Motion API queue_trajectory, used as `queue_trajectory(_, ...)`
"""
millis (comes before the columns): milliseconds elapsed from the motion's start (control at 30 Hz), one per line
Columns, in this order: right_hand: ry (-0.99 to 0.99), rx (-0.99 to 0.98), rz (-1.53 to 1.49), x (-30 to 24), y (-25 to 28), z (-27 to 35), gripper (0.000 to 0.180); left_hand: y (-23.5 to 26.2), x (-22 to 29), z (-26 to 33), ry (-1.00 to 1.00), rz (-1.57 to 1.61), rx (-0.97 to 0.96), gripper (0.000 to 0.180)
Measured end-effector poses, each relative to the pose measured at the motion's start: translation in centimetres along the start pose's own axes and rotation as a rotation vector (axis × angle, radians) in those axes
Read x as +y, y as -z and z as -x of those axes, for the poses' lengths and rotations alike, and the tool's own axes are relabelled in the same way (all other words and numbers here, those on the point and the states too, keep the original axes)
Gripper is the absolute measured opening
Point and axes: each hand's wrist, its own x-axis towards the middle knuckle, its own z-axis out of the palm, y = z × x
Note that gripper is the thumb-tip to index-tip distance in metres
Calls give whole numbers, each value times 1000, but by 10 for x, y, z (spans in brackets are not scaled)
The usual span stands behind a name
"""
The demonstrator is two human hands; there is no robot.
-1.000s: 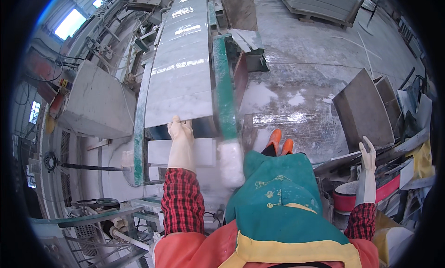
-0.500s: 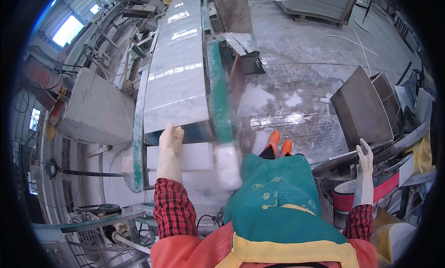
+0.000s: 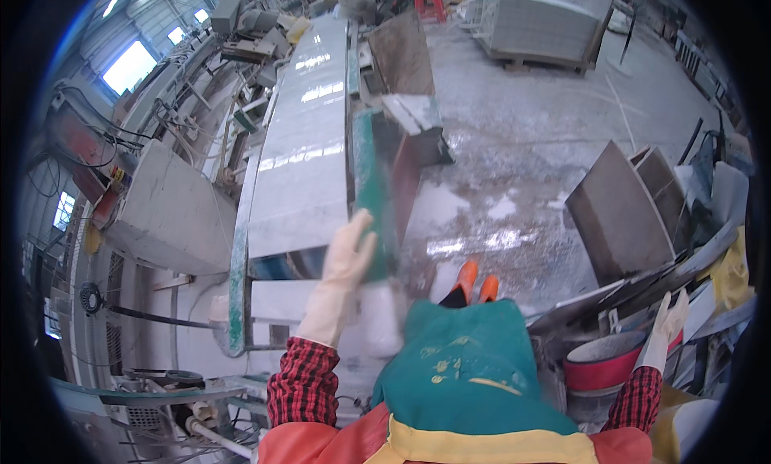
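My left hand (image 3: 347, 259), in a cream glove, is raised with fingers stretched out over the near end of a long polished grey stone slab (image 3: 301, 167). It reaches the green side rail (image 3: 368, 191) along the slab's right edge and holds nothing. My right hand (image 3: 665, 323), also gloved, hangs out to the right with fingers apart, just above a red bucket (image 3: 598, 368), and is empty. A green apron (image 3: 466, 376) and orange boots (image 3: 474, 281) show below me.
Dark stone slabs (image 3: 618, 215) lean on a rack at the right. A grey machine housing (image 3: 169, 215) stands left of the line. A pallet of stacked slabs (image 3: 538, 22) sits far back on the wet concrete floor (image 3: 514, 143).
My left hand has lifted off the slab's near end and swung right toward the green rail. My right hand has stayed out at the right.
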Motion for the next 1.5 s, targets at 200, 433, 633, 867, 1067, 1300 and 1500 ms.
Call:
queue_trajectory(200,-237,-123,335,28,-2,18,51,-44,39,-66,-117,-283,-206,60)
queue_trajectory(433,-223,55,-19,65,-50,14,50,-80,-4,-43,-125,-405,-14,54)
queue_trajectory(633,-364,-81,349,92,-15,8,53,-75,16,-55,-47,-335,-136,48)
queue_trajectory(867,-455,-239,293,75,-15,10,57,-76,13,-50,16,-412,-181,49)
queue_trajectory(1067,-480,-187,318,64,-10,11,52,-82,2,-50,-24,-408,-200,48)
queue_trajectory(1300,-479,-121,320,53,-3,15,50,-85,-8,-45,-54,-407,-169,46)
queue_trajectory(1500,-488,-84,319,40,4,19,50,-88,-17,-43,-83,-395,-145,42)
